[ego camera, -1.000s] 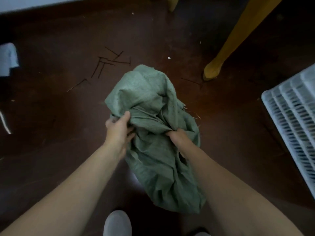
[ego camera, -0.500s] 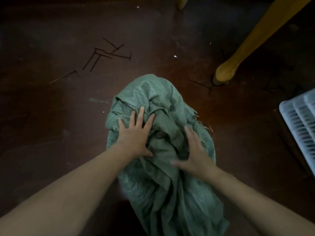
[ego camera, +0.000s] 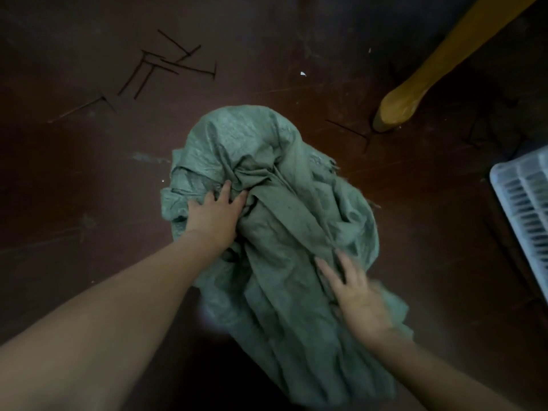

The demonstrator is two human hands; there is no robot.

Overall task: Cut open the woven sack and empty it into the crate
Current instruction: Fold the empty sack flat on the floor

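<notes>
Sack (ego camera: 275, 232) fills the middle of the frame, a green woven thing slumped on the dark brown floor (ego camera: 89, 203), bulging at its upper end and trailing loose, creased folds toward the lower edge; its weave looks coarse and limp, with a frayed edge showing on its right side. No blade is in view and no cut can be made out, so by my judgement the step in hand is handling and finding the mouth or a seam, with the emptying not yet begun; the next move calls for a firm hold on gathered cloth and a lift toward the crate (ego camera: 525, 209), a white slatted plastic piece at the right edge, well apart from the sack. A yellow wooden furniture leg (ego camera: 415, 90) stands at upper right. The left hand (ego camera: 213, 215) lies on the bunched folds at the sack's left side, fingers curling into a crease, seemingly gripping it though the hold is partly hidden; the right hand (ego camera: 358, 298), blurred, lies flat with fingers spread on the lower right cloth. Thin dark nails (ego camera: 166, 66) lie scattered at upper left.
</notes>
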